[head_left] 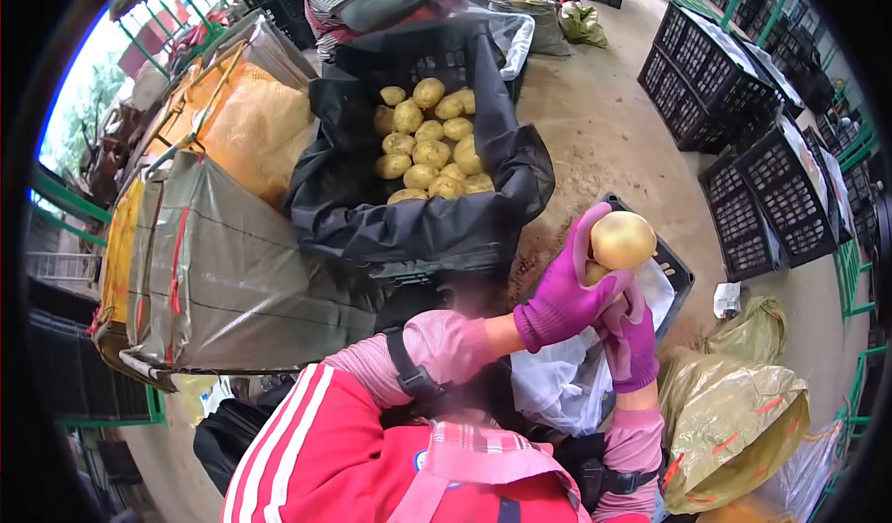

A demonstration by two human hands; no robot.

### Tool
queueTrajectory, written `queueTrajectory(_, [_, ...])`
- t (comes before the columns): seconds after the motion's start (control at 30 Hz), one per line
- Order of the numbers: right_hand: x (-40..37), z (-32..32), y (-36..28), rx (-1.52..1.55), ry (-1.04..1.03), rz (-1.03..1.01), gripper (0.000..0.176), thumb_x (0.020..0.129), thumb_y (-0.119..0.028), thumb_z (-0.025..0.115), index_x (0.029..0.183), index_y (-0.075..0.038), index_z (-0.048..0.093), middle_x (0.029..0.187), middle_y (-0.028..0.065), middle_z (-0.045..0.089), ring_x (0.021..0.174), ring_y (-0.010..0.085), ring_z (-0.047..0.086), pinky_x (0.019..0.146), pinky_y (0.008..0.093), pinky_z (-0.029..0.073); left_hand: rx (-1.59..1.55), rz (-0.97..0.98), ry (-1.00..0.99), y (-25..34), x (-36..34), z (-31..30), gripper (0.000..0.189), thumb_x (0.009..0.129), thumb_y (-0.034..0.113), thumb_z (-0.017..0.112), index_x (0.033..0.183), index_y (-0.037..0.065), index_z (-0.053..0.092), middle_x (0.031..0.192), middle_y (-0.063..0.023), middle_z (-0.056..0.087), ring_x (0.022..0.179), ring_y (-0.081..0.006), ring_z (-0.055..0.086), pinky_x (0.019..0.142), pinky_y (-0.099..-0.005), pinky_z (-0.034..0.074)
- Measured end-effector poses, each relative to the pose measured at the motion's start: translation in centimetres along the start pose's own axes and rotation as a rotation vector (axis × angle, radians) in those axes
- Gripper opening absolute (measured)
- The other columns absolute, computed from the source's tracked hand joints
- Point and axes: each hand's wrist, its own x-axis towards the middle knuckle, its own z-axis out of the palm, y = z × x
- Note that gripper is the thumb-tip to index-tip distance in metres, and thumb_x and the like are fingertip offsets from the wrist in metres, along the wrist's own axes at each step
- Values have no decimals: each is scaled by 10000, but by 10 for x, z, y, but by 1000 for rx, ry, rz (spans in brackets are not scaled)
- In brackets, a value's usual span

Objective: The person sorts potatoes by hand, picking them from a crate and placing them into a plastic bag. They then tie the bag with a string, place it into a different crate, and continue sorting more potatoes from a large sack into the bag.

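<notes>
Potatoes (430, 151) lie in the black-lined crate (390, 230). To that crate's right, the gloved left hand (565, 291) curls closed around a pale, round potato (623, 240), seemingly another beneath. Farther right of the crate, the right hand (635, 339) bends against the left; its grip is hidden. Apparently the step is handling; moving on calls for steady fingers.

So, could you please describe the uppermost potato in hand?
From the large black-lined crate, look lower right to the purple-gloved left hand. The uppermost potato there is round, pale and almost fully visible, whereas the lower potato is mostly hidden.
</notes>
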Motion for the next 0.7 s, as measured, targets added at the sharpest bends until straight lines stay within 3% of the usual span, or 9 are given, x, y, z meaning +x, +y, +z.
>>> queueTrajectory(0.13, [1,6,-3,395,108,-45,595,933,-264,606,1447,-46,399,1331,117,548,970,209,637,742,238,497,80,177,128,12,17,-14,765,906,95,652,1511,49,187,1381,-111,434,1259,-177,468,1061,-331,395])
queueTrajectory(0.2, [4,12,-6,458,11,-86,658,944,-343,588,1482,-62,336,1388,121,498,1049,245,611,790,292,500,-228,201,267,30,28,-19,739,910,43,646,1501,54,203,1369,-105,436,1252,-181,475,1041,-334,427])
queueTrajectory(0.27, [4,21,-8,521,-72,-121,724,955,-422,571,1518,-78,272,1446,125,449,1128,280,585,839,346,503,-473,52,346,48,29,-17,746,907,67,662,1499,49,209,1355,-106,448,1243,-179,476,1045,-335,419])
queueTrajectory(0.3, [7,39,-12,516,-166,-120,769,954,-474,550,1544,-115,214,1455,116,423,1178,270,550,875,358,487,-231,126,303,42,24,-16,747,908,84,668,1498,46,210,1356,-107,448,1241,-178,475,1049,-334,411])
queueTrajectory(0.33, [10,53,-16,414,-128,-171,787,946,-499,554,1549,-132,207,1448,111,417,1163,258,557,856,350,492,8,201,258,43,20,-14,749,909,101,673,1497,44,212,1356,-109,447,1239,-178,474,1052,-333,404])
queueTrajectory(0.47, [15,42,-26,505,-163,-166,784,941,-479,584,1541,-121,228,1332,145,523,1007,251,638,786,337,528,-142,181,317,49,26,-19,742,906,131,682,1488,38,232,1351,-108,452,1230,-172,473,1038,-327,412])
queueTrajectory(0.57, [9,37,-34,519,-115,-172,766,938,-442,610,1529,-103,260,1256,155,579,936,253,669,766,329,549,-354,89,543,81,38,-60,514,974,238,609,1383,49,363,1238,-114,538,1089,-203,588,957,-343,517])
queueTrajectory(0.63, [5,33,-39,527,-64,-196,748,926,-384,651,1514,-88,297,1258,164,583,955,260,677,788,334,566,-629,105,605,84,40,-112,439,1013,346,530,1300,26,442,1268,-137,552,1129,-248,591,1027,-392,495])
queueTrajectory(0.7, [0,33,-40,495,-29,-214,778,881,-295,722,1503,-71,312,1297,166,561,1020,279,664,849,351,562,-755,-36,697,93,41,-126,476,1018,358,515,1344,20,433,1258,-141,566,1144,-254,590,1059,-409,468])
